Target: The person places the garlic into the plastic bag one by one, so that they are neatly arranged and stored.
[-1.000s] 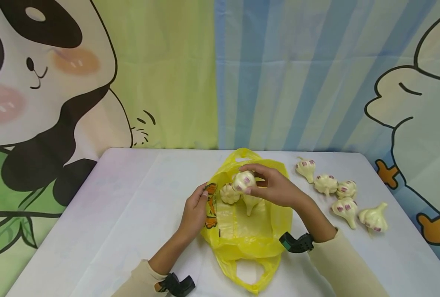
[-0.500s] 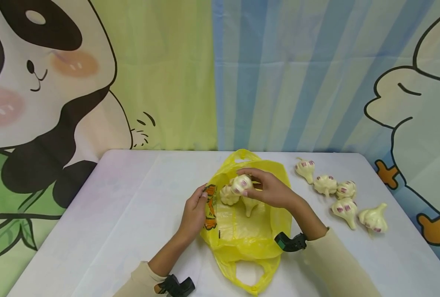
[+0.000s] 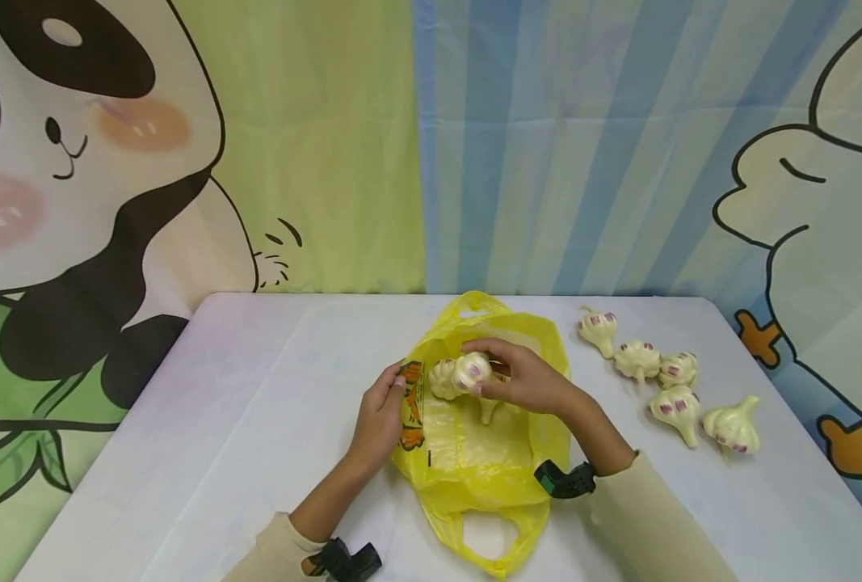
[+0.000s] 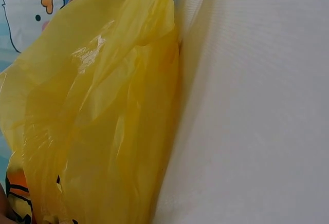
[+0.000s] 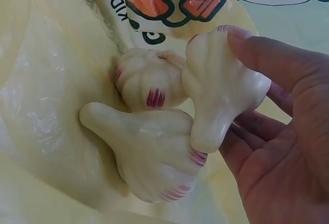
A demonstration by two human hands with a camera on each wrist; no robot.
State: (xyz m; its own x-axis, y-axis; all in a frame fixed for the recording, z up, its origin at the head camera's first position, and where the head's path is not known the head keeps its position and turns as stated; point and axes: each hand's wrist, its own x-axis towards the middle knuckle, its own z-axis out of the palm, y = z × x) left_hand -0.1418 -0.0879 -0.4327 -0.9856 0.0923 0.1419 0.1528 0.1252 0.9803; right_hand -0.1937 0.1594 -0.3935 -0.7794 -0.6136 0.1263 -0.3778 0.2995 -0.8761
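Observation:
A yellow plastic bag (image 3: 474,485) lies with its mouth spread on the white table. My left hand (image 3: 380,416) pinches the bag's left edge, beside an orange printed picture. Inside the bag, my right hand (image 3: 521,376) grips a garlic bulb (image 5: 223,82) between thumb and fingers. Two more bulbs lie in the bag: one garlic bulb (image 5: 149,154) with its stem pointing left in the right wrist view, and another bulb (image 5: 149,80) behind it. The held bulb overlaps both there. Yellow plastic (image 4: 97,106) fills much of the left wrist view; only a sliver of the left hand shows.
Several garlic bulbs (image 3: 637,360) lie in a loose group to the right of the bag, the nearest bulb (image 3: 733,426) by the table's right side. A cartoon-printed curtain (image 3: 329,145) hangs behind the white table (image 3: 256,388).
My right hand has lowered slightly and moved left with the garlic bulb, bringing it closer over the two bulbs in the bag. The left hand stays at the bag's edge.

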